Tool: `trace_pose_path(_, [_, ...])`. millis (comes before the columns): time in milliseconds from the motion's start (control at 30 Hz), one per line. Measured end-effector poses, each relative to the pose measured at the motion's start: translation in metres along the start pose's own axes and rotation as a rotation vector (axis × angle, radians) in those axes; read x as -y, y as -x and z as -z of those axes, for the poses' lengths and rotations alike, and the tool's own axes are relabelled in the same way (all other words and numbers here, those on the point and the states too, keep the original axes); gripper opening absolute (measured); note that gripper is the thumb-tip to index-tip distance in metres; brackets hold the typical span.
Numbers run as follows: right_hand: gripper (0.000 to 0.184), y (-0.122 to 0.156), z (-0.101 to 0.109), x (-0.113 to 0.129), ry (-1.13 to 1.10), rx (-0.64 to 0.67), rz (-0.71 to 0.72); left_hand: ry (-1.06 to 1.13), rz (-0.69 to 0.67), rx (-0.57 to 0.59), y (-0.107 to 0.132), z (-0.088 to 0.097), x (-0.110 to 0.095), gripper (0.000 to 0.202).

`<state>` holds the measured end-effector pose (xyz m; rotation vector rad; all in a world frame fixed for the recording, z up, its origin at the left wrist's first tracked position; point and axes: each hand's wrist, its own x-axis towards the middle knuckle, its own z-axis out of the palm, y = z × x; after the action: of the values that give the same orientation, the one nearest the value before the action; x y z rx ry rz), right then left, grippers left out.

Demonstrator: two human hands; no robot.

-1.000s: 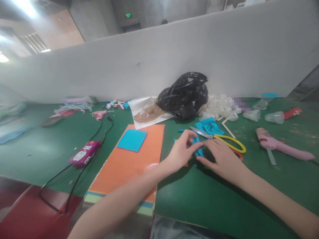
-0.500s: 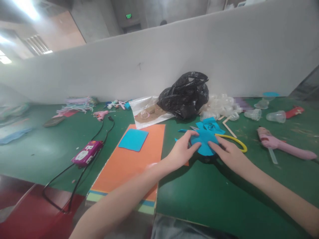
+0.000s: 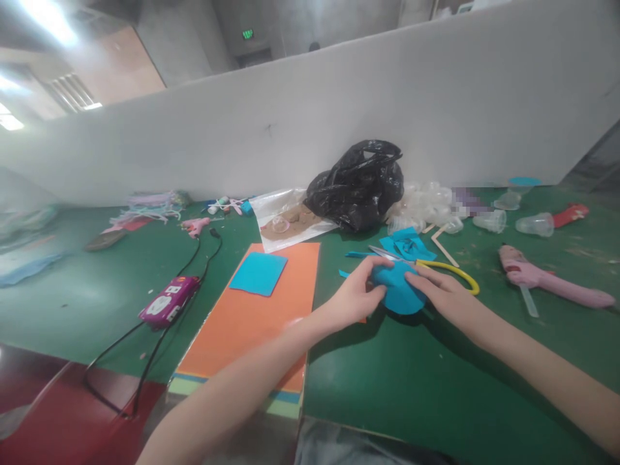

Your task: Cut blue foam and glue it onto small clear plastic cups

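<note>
A round blue piece of craft sheet [image 3: 403,294] is held between both hands above the green table, its near edge tilted down. My left hand [image 3: 361,289] grips its left side with thumb and fingers. On the right side, my right hand [image 3: 436,287] has its fingers closed on the piece. Just behind lie scissors with yellow handles [image 3: 458,269], partly hidden by the hands and the disc. Blue offcuts [image 3: 409,243] lie beyond them. To the left, a blue square [image 3: 258,274] rests on a stack of coloured sheets with orange [image 3: 232,336] on top.
At the back sits a black plastic bag [image 3: 358,187] beside clear plastic cups [image 3: 491,221]. A pink glue gun [image 3: 547,284] lies at right, another glue gun [image 3: 195,226] at left. A purple power box [image 3: 169,301] trails black cords. A white partition [image 3: 194,142] borders the table.
The blue round piece has tipped, its near edge now lower and more of its face showing. The dark area under it is covered. Both hands keep nearly the same place.
</note>
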<state>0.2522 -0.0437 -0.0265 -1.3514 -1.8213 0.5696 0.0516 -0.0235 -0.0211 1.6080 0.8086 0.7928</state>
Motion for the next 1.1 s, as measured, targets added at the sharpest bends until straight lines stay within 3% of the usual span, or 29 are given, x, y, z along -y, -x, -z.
trace_pose_path(100, [0.035, 0.0, 0.002, 0.001, -0.159, 0.096, -0.136, 0.031, 0.006, 0.006, 0.0, 0.0, -0.001, 0.045])
trace_pose_path(167, [0.035, 0.001, 0.002, 0.002, -0.153, 0.111, -0.151, 0.067, 0.005, -0.01, -0.001, 0.001, -0.001, 0.047])
trace_pose_path(400, [0.038, 0.003, 0.0, 0.004, -0.035, 0.11, -0.096, 0.238, 0.06, -0.047, -0.003, 0.004, -0.008, 0.045])
trace_pose_path(733, [0.035, 0.003, 0.003, 0.005, 0.02, 0.089, -0.053, 0.261, 0.109, -0.014, 0.001, 0.004, -0.012, 0.031])
trace_pose_path(967, [0.038, 0.002, 0.003, 0.001, 0.036, 0.068, -0.073, 0.077, 0.038, -0.065, 0.005, 0.004, -0.016, 0.02])
trace_pose_path(1100, [0.044, 0.004, 0.004, 0.006, 0.077, 0.109, -0.05, 0.076, 0.012, -0.093, 0.01, 0.004, -0.021, 0.016])
